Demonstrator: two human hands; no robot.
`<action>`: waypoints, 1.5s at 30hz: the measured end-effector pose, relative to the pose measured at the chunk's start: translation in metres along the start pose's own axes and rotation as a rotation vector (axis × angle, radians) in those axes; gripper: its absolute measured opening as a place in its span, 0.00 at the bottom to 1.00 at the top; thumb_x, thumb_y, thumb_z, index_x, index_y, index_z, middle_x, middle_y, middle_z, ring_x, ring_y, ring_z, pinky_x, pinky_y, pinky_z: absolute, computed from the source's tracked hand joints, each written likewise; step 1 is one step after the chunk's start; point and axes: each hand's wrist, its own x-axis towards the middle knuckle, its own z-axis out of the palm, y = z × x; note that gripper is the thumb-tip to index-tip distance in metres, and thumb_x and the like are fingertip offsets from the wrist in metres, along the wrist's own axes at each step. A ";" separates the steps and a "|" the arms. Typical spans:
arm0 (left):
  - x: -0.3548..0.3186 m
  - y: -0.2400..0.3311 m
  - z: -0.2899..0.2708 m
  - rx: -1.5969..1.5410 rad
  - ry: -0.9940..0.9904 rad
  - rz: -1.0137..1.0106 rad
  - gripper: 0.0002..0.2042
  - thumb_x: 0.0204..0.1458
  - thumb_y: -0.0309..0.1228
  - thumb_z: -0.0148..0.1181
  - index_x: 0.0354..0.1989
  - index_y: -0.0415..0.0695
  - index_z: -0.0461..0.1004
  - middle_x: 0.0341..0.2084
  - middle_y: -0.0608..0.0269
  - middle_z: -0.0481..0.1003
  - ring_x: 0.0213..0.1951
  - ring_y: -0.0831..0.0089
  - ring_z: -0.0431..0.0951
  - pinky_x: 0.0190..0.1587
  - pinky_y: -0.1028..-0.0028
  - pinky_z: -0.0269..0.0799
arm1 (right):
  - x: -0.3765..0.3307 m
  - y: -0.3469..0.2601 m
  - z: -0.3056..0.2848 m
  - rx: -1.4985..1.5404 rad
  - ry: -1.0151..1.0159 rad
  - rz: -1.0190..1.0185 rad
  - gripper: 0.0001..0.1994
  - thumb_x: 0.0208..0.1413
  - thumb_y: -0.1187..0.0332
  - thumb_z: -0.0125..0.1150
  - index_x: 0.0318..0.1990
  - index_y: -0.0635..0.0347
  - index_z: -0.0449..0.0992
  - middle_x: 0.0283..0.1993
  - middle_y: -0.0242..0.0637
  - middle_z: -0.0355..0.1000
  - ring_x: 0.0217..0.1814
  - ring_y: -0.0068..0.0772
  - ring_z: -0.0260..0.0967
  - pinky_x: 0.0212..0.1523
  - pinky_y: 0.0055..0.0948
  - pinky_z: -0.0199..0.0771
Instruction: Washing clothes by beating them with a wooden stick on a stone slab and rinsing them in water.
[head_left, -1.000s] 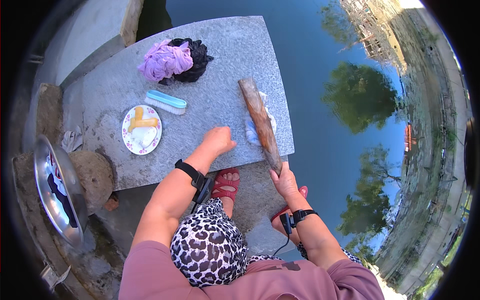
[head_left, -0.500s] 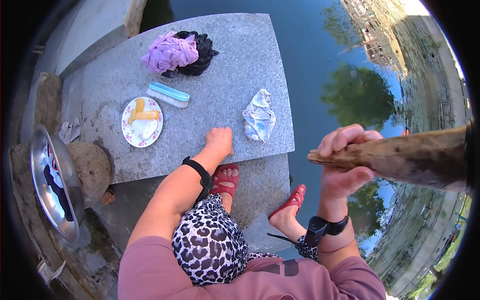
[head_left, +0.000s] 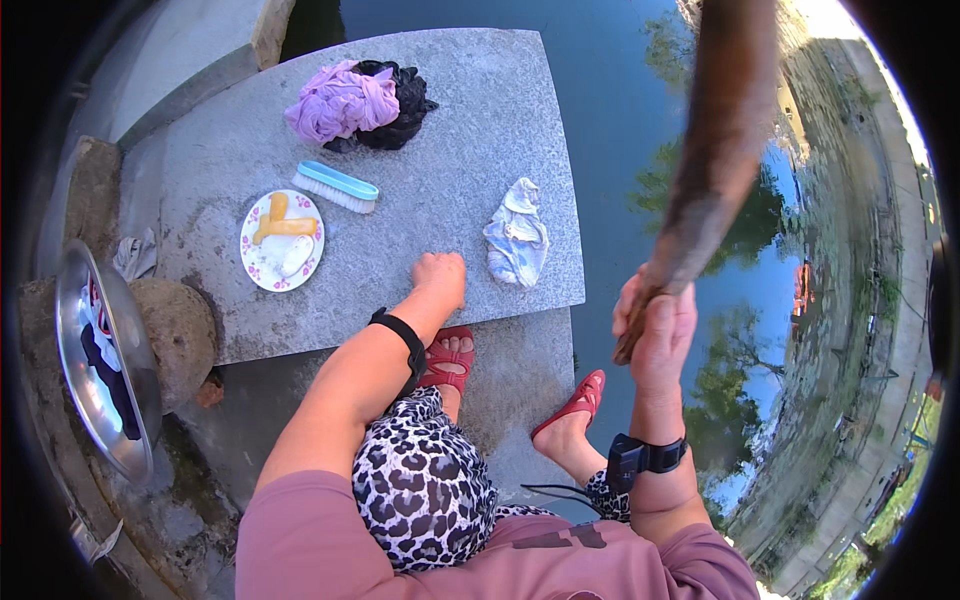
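Observation:
My right hand (head_left: 664,340) is wrapped round the narrow end of a brown wooden laundry bat (head_left: 718,140), held up over the water. The bat points away from me, and its far end runs out of the picture at the top. My left hand (head_left: 440,278) rests as a fist on the grey stone slab (head_left: 440,190), near its front edge. A folded wet white-and-blue cloth (head_left: 517,240) lies on the slab to the right of that fist. To its left are a blue scrubbing brush (head_left: 337,187) and a flowered plate (head_left: 262,268) with yellow soap bars (head_left: 285,226).
Lilac cloth (head_left: 340,103) and black cloth (head_left: 405,112) lie heaped at the slab's far side. A steel basin (head_left: 140,400) with clothes leans at the left by a round stone (head_left: 180,340). Water (head_left: 610,150) borders the slab's right edge. My red-sandalled feet (head_left: 575,415) stand on a lower step.
The bat has swung from pointing right to pointing away from me and upward. My right hand has turned with it and moved slightly lower. My left fist has stayed in place.

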 end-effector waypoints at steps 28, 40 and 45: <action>-0.001 0.000 -0.005 0.056 0.006 -0.020 0.33 0.33 0.43 0.76 0.50 0.45 0.72 0.48 0.57 0.75 0.52 0.58 0.73 0.51 0.65 0.72 | -0.003 0.060 0.007 -0.008 0.013 -0.305 0.22 0.54 0.50 0.60 0.42 0.58 0.63 0.31 0.38 0.66 0.24 0.28 0.64 0.26 0.27 0.69; 0.006 -0.002 -0.001 0.042 0.039 0.003 0.33 0.28 0.44 0.77 0.45 0.42 0.74 0.44 0.53 0.77 0.48 0.57 0.76 0.48 0.66 0.74 | -0.006 0.043 -0.015 -0.179 -0.090 0.150 0.15 0.62 0.56 0.49 0.41 0.61 0.63 0.21 0.27 0.63 0.17 0.15 0.59 0.18 0.17 0.60; 0.000 -0.006 0.000 0.010 0.063 -0.026 0.32 0.28 0.43 0.78 0.44 0.42 0.74 0.44 0.53 0.76 0.49 0.57 0.75 0.49 0.65 0.74 | 0.029 -0.060 0.009 0.172 0.078 -0.372 0.38 0.45 0.30 0.53 0.45 0.60 0.60 0.31 0.37 0.63 0.22 0.24 0.63 0.21 0.23 0.65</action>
